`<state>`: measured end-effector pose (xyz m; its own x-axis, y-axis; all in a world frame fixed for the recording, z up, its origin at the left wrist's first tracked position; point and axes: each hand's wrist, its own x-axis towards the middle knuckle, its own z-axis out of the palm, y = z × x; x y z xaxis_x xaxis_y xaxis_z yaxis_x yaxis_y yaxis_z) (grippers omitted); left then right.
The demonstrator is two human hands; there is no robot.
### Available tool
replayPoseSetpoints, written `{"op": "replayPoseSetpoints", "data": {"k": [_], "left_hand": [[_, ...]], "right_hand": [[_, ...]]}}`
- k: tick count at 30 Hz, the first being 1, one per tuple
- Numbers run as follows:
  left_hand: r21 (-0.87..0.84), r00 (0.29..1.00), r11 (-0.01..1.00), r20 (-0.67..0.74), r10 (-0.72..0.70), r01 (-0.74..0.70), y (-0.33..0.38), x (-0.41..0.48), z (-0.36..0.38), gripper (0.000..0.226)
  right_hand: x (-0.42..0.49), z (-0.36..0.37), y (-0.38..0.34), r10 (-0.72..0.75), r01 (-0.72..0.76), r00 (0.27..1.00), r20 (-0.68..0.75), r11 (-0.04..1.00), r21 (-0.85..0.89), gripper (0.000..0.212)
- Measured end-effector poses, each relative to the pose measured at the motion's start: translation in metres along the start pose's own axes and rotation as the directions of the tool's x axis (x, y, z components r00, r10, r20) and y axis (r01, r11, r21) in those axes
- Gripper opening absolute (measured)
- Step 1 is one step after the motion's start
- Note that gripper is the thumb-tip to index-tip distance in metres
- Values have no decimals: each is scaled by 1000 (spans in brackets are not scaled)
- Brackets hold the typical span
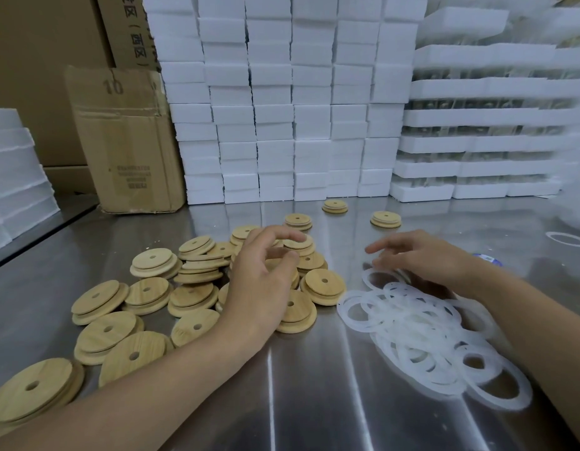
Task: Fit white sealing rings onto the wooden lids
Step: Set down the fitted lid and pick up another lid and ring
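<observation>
A: Layout, quick?

B: Table (298,402). Lids (191,297) heaped on it, rings (422,330) just right of the lids. My left hand (266,275) is over the lids, fingers loosely curled and apart, clamping nothing. My right hand (422,255) is right of the lids, fingers spread above the rings, tips blurred.

A: Advice?

B: I'd take one top lid, peel off a single ring, and seat it evenly.

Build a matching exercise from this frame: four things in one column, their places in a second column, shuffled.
1 lids
2 rings
3 cardboard box
4 foam blocks

A stacked along the back
B heaped on the right
C standing at back left
D heaped on the left

Pairs: 1-D, 2-B, 3-C, 4-A
</observation>
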<state>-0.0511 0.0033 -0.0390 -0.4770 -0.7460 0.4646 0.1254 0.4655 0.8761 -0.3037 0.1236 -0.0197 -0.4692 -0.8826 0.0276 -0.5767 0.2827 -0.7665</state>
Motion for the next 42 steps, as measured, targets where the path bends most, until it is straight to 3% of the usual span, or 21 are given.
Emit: {"op": "replayPoseSetpoints", "data": {"k": [2,4,5,7,10,14,16,19,22,25,27,31,35,42], "left_hand": [[240,989,962,102,111,-133,-1,-4,1,32],[591,936,731,278,213,-342,-4,-10,3,27],[683,907,600,357,222,-416,-6,-13,5,35],[748,892,494,421,164,-444,-6,-17,6,47],[733,894,529,426,135,-429,-8,-16,3,46],[682,885,575,424,194,-452,-9,-11,1,38],[621,896,655,383,225,-430,-7,-8,1,32],[405,951,864,201,237,-300,-4,-7,2,35],[98,994,990,47,98,-103,0,-5,-1,40],[-109,997,991,28,-76,78,3,-3,-5,48],[-153,992,981,72,-106,116,3,-4,-6,54],[-180,985,976,143,-97,122,3,-5,-6,49],[-192,988,977,141,-62,89,3,-6,-7,39],[-127,987,991,159,-27,47,2,-9,-5,49]], "right_hand": [[-2,-2,-4,-14,20,997,81,996,-83,17],[-1,-3,-5,-24,39,994,106,989,-146,14],[0,-3,-5,-24,40,995,99,986,-162,11],[0,-1,-7,-13,30,996,86,979,-203,5],[2,4,-8,-24,34,999,44,967,-251,11],[4,11,-12,-135,104,976,-169,978,-178,11],[3,15,-19,-206,180,949,-239,976,-125,8],[-2,21,-32,-250,265,915,-316,964,7,10],[-10,30,-48,-230,313,910,-344,927,208,14],[-18,40,-65,-225,344,918,-326,860,377,16],[-24,48,-73,-249,361,924,-291,820,443,16],[-29,68,-77,-303,378,924,-232,809,450,15],[-31,77,-77,-345,428,899,-272,824,372,11],[-34,85,-83,-341,407,912,-227,694,594,15]]}}
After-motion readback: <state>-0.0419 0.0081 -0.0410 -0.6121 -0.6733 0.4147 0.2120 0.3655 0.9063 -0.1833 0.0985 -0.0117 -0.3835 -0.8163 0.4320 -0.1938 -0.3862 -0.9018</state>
